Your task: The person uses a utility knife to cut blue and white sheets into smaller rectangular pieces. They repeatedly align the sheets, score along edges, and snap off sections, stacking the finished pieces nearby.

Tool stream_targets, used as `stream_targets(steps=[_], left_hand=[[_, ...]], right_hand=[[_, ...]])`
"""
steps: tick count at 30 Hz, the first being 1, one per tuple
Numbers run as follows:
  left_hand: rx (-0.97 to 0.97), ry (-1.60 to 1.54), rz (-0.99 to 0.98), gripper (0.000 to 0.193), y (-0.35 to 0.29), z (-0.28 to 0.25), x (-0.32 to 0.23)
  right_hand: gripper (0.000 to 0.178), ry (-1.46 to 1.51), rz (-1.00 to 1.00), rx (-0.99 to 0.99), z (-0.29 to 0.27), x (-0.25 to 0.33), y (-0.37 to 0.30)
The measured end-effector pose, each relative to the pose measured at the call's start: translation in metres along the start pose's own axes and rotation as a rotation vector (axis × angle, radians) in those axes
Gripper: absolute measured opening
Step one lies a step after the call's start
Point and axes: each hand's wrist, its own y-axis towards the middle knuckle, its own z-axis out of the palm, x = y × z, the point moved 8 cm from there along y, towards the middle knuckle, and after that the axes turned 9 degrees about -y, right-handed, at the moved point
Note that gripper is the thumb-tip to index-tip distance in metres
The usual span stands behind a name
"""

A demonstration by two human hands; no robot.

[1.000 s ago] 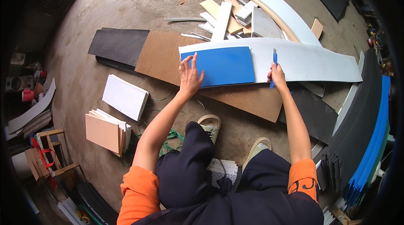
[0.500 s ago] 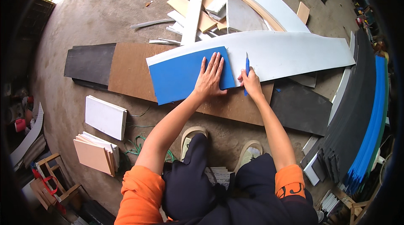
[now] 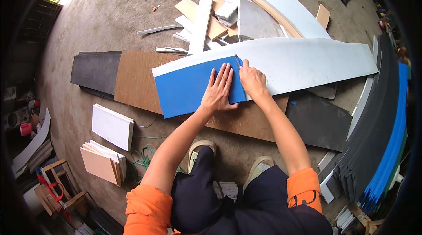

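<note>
My left hand (image 3: 218, 88) lies flat with its fingers stretched over a blue rectangular sheet (image 3: 182, 88), near its right edge. That sheet rests on a long white sheet (image 3: 303, 61), whose white strip shows along the blue one's far edge. In my right hand (image 3: 253, 80) is a blue utility knife (image 3: 239, 60), mostly covered by the fingers. Its tip is at the blue sheet's far right corner. Beneath both sheets lies a brown board (image 3: 138, 79) on the floor.
White and tan offcuts (image 3: 203, 22) are heaped beyond the sheets. Two small stacks, white boards (image 3: 112, 125) and tan boards (image 3: 101, 164), stand at left with green string (image 3: 144, 158) nearby. Long black sheets (image 3: 369, 125) and blue sheets (image 3: 391, 134) are piled at right.
My right hand has moved left with the utility knife, from over the white sheet to the blue sheet's far right corner. My left hand stays pressed on the blue sheet.
</note>
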Motion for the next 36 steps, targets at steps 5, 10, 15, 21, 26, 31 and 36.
stream_targets(steps=[5,10,15,21,26,31,36], left_hand=[[0.049,-0.020,-0.022,0.107,0.000,0.005,0.003],[0.039,-0.020,-0.025,0.107,-0.001,0.003,0.003],[0.032,-0.017,-0.031,0.108,0.001,0.000,0.001],[0.026,0.008,-0.034,0.109,-0.001,0.003,-0.002],[0.018,0.013,-0.052,0.112,-0.004,0.005,0.001],[0.043,0.040,-0.048,0.111,-0.003,0.005,-0.004],[0.046,0.044,-0.038,0.110,0.001,0.004,-0.005]], right_hand=[[0.016,-0.043,0.053,0.032,0.009,0.007,0.001],[0.016,-0.010,0.071,0.101,0.009,0.013,0.005],[0.019,0.005,0.146,0.233,0.008,0.014,0.015],[0.021,0.027,0.200,0.334,0.019,0.005,-0.026],[0.016,0.058,0.197,0.336,0.032,-0.003,-0.090],[0.014,-0.029,0.195,0.305,0.045,-0.007,-0.129],[0.015,0.014,0.188,0.252,0.054,-0.009,-0.150]])
